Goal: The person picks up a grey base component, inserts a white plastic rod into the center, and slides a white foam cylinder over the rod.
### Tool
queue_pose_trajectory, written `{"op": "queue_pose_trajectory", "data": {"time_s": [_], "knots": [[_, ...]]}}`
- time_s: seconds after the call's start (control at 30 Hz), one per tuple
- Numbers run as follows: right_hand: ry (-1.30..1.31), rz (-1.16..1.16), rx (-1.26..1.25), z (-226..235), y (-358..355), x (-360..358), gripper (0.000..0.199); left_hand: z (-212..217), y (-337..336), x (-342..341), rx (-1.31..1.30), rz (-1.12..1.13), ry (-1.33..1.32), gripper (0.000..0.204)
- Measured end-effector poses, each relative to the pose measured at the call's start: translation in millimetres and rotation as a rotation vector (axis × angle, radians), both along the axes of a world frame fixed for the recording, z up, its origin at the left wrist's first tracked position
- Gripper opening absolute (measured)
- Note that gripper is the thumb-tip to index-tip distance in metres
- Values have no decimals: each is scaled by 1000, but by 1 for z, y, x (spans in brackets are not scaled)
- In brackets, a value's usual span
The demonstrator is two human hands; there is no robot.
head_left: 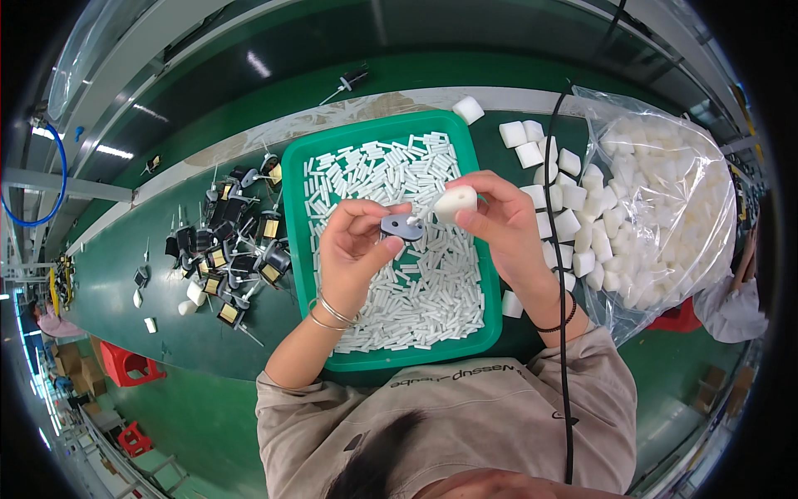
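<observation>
Over the green tray [298, 218], my two hands are close together. My left hand [347, 243] pinches a dark grey, flat oval-ended piece [402, 227] with small holes between thumb and fingers. A white stem [421, 213] runs from that piece toward a white sponge block [456, 201], which my right hand [501, 223] grips by thumb and fingers. The block has a small hole in its face. Whether the stem's tip enters the block I cannot tell. Many short white tubes [407, 308] lie loose in the tray below both hands.
Left of the tray lies a heap of black parts [237, 241] with gold faces and white stems. At the right, a clear plastic bag [665, 191] spills white sponge blocks [567, 224]. A black cable [563, 349] hangs in front of my right forearm. Red stools [129, 366] stand beyond the bench.
</observation>
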State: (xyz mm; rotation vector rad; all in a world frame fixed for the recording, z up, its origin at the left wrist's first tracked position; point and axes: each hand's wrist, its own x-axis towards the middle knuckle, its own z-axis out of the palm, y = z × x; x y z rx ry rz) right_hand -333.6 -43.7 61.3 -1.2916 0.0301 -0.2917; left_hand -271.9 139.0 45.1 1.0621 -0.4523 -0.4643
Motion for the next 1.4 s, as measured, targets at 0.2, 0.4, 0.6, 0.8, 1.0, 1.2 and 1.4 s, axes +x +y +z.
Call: {"op": "queue_pose_trajectory", "data": {"time_s": [0.2,0.4,0.6,0.8,1.0,1.2,1.4], "knots": [[53,-76,103,1,12,-10,23,2,0,-4,-5,47,-54,31],[-89,-118,289,-19,21,-7,23,2,-3,-3,22,51,-99,30],[-95,-125,316,-20,21,-10,24,3,-3,-4,7,35,-154,30],[-90,-118,269,-21,29,-15,32,6,-6,-8,171,30,-319,29],[-76,-94,75,-19,29,-16,36,17,-9,-12,315,39,-267,37],[-33,-262,111,-24,26,-12,41,24,-20,-4,546,73,-571,46],[-26,-431,-375,-3,-20,8,50,15,-61,126,461,-35,-199,57]]}}
